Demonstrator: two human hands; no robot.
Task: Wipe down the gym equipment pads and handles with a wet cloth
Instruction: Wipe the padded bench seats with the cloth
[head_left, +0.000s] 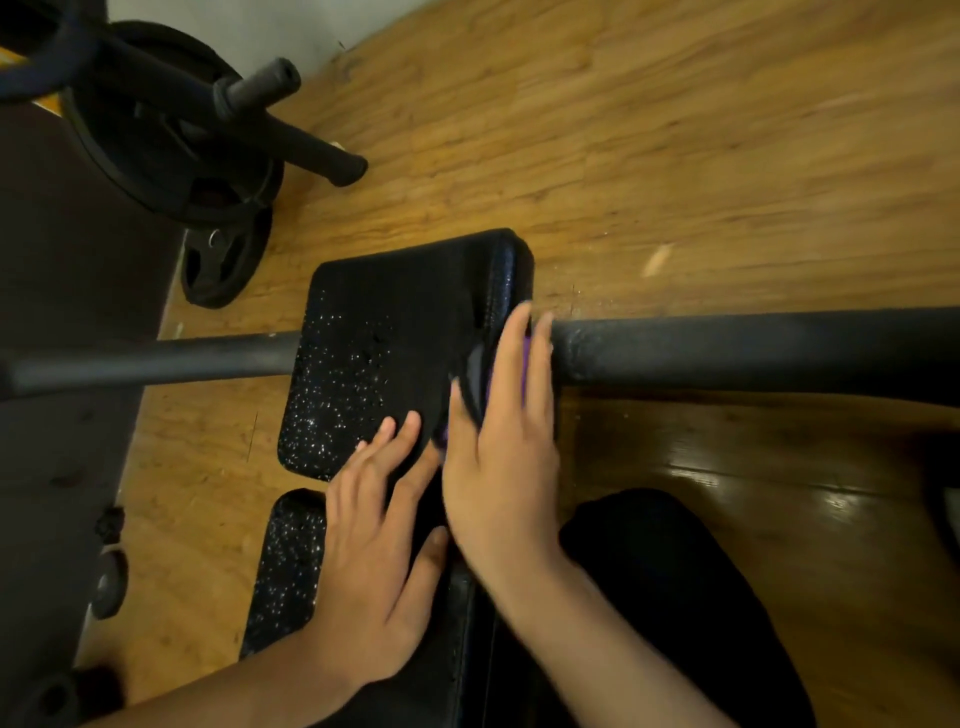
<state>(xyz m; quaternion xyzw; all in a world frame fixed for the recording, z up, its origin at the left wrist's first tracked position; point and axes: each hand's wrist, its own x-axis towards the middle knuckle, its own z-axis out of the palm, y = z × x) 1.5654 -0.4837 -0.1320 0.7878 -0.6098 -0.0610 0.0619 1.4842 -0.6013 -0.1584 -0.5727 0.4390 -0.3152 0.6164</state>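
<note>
A black bench pad (395, 322) speckled with water droplets lies in the middle, with a second black pad (291, 561) just nearer to me. My right hand (504, 457) presses a purple cloth (527, 351) against the first pad's right edge with straight fingers; only slivers of the cloth show. My left hand (374, 561) rests flat across the gap between the two pads. A black padded bar (753, 348) runs from the pad's right edge to the right, and a thinner bar (156, 358) runs off to the left.
Black weight plates (171, 156) and a smaller plate (223, 260) stand at the upper left on the wood floor (675, 156), beside foam-covered handles (265, 85). A dark mat (67, 312) covers the left side. My black-clothed leg (675, 597) is at the lower right.
</note>
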